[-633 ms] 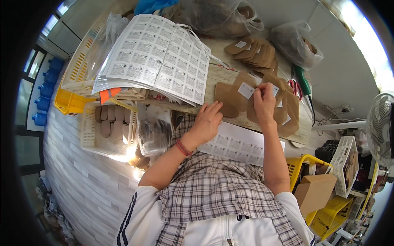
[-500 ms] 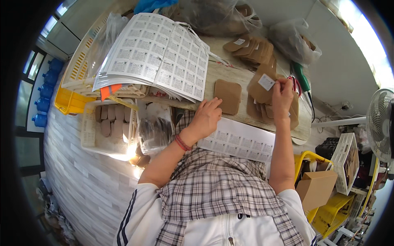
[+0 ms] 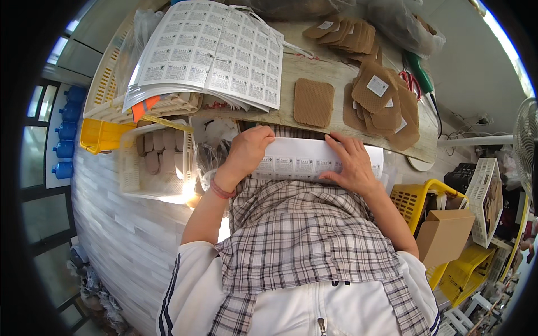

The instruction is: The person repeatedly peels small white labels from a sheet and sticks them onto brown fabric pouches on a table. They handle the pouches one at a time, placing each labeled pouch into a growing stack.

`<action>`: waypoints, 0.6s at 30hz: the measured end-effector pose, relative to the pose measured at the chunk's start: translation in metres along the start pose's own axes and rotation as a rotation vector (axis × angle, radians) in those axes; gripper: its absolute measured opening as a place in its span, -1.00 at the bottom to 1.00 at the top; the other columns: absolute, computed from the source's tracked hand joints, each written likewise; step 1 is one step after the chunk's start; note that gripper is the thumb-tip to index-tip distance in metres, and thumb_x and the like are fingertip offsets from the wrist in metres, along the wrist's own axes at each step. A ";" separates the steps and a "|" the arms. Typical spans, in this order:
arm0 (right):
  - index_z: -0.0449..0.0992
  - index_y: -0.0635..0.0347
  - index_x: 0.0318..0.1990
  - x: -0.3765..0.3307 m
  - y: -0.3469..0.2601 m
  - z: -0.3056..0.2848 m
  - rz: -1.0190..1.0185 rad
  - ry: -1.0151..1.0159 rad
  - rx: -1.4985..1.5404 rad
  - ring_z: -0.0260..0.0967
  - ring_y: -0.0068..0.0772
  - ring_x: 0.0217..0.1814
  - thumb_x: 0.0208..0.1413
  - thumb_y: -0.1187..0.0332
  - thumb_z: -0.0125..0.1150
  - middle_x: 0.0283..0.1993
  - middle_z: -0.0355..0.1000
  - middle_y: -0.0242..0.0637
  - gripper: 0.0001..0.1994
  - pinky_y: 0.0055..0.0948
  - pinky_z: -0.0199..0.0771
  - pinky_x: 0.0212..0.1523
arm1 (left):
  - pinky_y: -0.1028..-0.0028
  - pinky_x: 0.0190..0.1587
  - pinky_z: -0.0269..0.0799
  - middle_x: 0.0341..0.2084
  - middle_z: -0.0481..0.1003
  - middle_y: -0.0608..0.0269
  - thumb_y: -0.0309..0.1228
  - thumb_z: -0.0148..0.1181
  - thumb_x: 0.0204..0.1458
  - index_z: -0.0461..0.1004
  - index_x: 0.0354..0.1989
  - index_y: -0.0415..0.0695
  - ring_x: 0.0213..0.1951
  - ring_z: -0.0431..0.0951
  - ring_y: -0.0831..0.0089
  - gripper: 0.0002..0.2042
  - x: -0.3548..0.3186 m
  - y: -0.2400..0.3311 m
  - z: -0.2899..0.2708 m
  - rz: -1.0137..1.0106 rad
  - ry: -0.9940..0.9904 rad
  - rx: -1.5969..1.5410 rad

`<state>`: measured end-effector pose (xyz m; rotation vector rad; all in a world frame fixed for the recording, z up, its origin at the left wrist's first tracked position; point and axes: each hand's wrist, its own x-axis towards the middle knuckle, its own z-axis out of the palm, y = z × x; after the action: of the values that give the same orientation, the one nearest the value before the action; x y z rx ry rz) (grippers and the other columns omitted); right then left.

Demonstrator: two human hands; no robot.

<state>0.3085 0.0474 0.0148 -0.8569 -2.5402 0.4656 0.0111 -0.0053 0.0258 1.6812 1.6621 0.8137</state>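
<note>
Wooden table (image 3: pixel 330 78) ahead; label sheet (image 3: pixel 302 162) on my lap, left hand (image 3: pixel 249 150) and right hand (image 3: pixel 353 162) pressed flat on it. Peeling step; next needs a fingertip pinch on one label.

Tan waffle-textured pad (image 3: pixel 314 102), plaid checked apron (image 3: pixel 302 235), yellow basket (image 3: pixel 100 136).

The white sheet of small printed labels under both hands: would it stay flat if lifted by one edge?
Probably not: the white label sheet looks paper-thin and would likely droop. It seems light, since the similar stack curls at its edges. Left hand and right hand press it flat.
</note>
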 end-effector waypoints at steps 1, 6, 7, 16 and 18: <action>0.35 0.24 0.27 0.001 -0.003 0.001 0.003 -0.012 0.011 0.32 -0.05 0.16 -0.18 -0.02 0.50 0.18 0.37 -0.13 -0.14 -0.15 0.31 0.19 | 0.31 -0.20 0.42 -0.33 0.52 0.05 -0.47 0.11 0.18 0.51 -0.25 -0.29 -0.27 0.53 0.10 -0.87 -0.003 -0.002 -0.001 -0.021 -0.008 0.036; 0.40 0.25 0.23 -0.002 -0.003 0.011 0.005 0.021 -0.001 0.36 -0.04 0.10 -0.25 0.04 0.55 0.11 0.40 -0.12 -0.16 -0.16 0.36 0.14 | 0.13 0.17 0.29 0.00 0.46 0.10 -0.35 0.27 0.08 0.54 -0.04 -0.20 0.08 0.42 0.09 -0.70 -0.021 0.010 0.005 0.305 0.107 0.470; 0.45 0.22 0.16 0.001 -0.006 0.008 -0.014 0.066 -0.009 0.40 -0.08 0.04 -0.25 0.10 0.57 0.04 0.45 -0.15 -0.24 -0.20 0.40 0.09 | 0.10 0.22 0.25 0.01 0.46 0.10 -0.33 0.29 0.05 0.52 0.00 -0.20 0.11 0.41 0.08 -0.65 -0.024 0.018 0.011 0.372 0.103 0.512; 0.55 0.16 -0.24 0.010 -0.007 0.012 -0.085 0.062 -0.037 0.43 -0.23 -0.23 -0.12 0.14 0.48 -0.30 0.46 -0.31 -0.63 -0.25 0.43 -0.17 | 0.17 0.03 0.37 -0.22 0.53 0.12 -0.36 0.35 -0.03 0.52 -0.07 -0.19 -0.11 0.50 0.10 -0.66 -0.022 0.022 0.035 0.382 0.023 0.360; 0.51 0.14 -0.31 0.016 -0.013 0.011 -0.056 0.112 -0.031 0.42 -0.26 -0.25 -0.09 0.14 0.46 -0.38 0.42 -0.33 -0.67 -0.28 0.43 -0.23 | 0.22 -0.14 0.44 -0.35 0.54 0.14 -0.38 0.35 -0.03 0.55 -0.18 -0.18 -0.26 0.52 0.11 -0.75 -0.020 0.023 0.030 0.387 0.041 0.354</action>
<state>0.2856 0.0458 0.0158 -0.7981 -2.4678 0.3517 0.0486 -0.0254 0.0265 2.2951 1.5986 0.7632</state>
